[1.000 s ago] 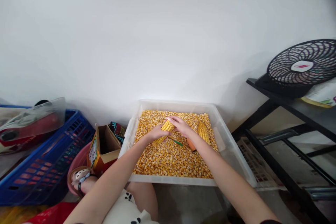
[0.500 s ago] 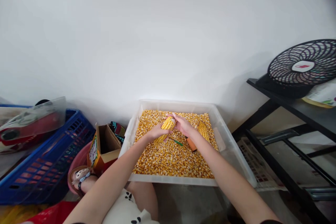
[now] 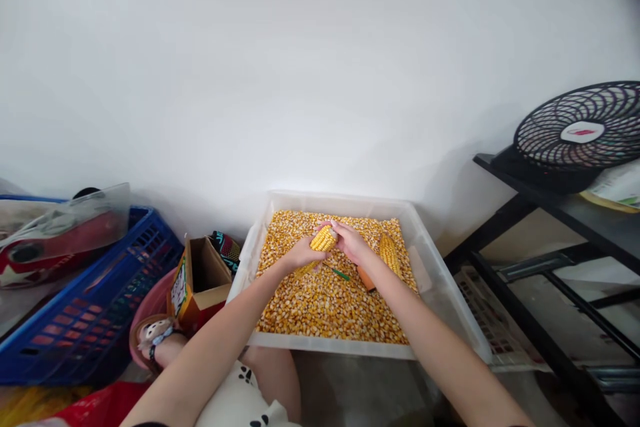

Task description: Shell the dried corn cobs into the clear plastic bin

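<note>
An ear of corn [image 3: 324,239] is held above a bed of loose corn kernels [image 3: 320,310] in a translucent plastic bin [image 3: 330,345]. My left hand [image 3: 303,253] wraps around the near side of the ear. My right hand [image 3: 350,242] is closed about its far right end, the fingertips partly hidden. Beneath my hands lies a second ear of corn [image 3: 305,270], mostly covered. A thin tool with a green handle [image 3: 341,274] rests on the kernels. Beside my right forearm are an orange-brown block [image 3: 366,279] and another ear of corn [image 3: 389,253].
To the left stand a blue plastic crate [image 3: 95,310] holding a red item, an open cardboard box [image 3: 203,273] and a pink basin [image 3: 143,323]. A black shelf frame [image 3: 540,203] with a fan [image 3: 580,130] is on the right. The white wall [image 3: 300,67] rises behind the bin.
The held ear has turned in my hands and now points more toward the right. Both hands stay close together over the bin. The view has shifted slightly.
</note>
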A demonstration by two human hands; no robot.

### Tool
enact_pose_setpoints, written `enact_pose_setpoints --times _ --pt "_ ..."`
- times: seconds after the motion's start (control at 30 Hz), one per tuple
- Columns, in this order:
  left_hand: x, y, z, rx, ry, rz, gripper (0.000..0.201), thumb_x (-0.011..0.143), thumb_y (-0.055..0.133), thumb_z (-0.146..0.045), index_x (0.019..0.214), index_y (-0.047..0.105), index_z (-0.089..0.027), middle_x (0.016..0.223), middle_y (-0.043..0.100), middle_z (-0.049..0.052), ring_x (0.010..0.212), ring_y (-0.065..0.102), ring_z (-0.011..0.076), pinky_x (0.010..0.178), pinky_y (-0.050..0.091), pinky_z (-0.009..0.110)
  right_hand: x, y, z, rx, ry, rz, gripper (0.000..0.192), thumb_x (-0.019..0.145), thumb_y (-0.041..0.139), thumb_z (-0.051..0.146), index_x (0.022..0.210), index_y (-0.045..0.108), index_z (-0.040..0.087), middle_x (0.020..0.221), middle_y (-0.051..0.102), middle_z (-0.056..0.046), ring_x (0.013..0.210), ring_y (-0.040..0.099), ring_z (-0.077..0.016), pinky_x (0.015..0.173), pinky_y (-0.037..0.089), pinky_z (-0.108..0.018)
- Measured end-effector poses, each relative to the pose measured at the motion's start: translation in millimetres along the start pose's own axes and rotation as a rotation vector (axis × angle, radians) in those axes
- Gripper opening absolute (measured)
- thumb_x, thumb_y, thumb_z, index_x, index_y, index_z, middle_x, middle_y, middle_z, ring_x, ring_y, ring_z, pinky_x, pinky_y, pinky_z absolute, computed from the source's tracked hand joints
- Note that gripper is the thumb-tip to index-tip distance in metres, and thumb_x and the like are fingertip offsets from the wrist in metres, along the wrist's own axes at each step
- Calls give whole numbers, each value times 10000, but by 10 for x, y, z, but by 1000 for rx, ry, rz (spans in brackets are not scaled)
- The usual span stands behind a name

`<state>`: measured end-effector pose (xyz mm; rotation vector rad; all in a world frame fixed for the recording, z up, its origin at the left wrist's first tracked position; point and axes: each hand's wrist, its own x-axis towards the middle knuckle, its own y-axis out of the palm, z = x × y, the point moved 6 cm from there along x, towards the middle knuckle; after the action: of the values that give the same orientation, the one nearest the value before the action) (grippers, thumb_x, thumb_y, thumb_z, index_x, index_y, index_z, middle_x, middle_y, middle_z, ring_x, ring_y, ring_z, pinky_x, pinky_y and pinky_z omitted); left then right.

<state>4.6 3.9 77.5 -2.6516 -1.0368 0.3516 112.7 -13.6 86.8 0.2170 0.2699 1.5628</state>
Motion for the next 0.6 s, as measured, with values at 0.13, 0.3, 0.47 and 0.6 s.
enact_pose_setpoints --times 0.13,0.3,0.47,0.6 --pt "17 -12 46 107 16 -41 331 622 584 -310 893 566 -121 665 579 2 516 525 102 499 422 201 23 -25 -63 -10 25 -90 310 710 587 436 876 662 186 879 671 -54 811 599 -188 706 454 -303" --pt "27 -20 79 161 28 -52 331 627 570 -310 899 570 -121 671 582 -1 538 537 108 509 420 199 8 -6 -46 28 -3 -49 309 710 576 445 865 658 191 901 669 -59 867 590 -206 720 461 -317" --pt "34 -67 48 326 104 -123 378 625 569 -313 958 587 -134 734 613 9 612 551 131 569 419 218 -7 27 -22 15 20 -104 326 712 562 470 824 659 181 903 664 -58 827 592 -191 687 458 -300" --pt "10 -101 26 456 138 -200 536 599 589 -307 1116 542 -174 798 632 14 694 575 162 635 420 235 -17 15 -69 -6 76 -189 280 679 606 424 811 657 183 896 666 -50 799 594 -179 665 456 -282"
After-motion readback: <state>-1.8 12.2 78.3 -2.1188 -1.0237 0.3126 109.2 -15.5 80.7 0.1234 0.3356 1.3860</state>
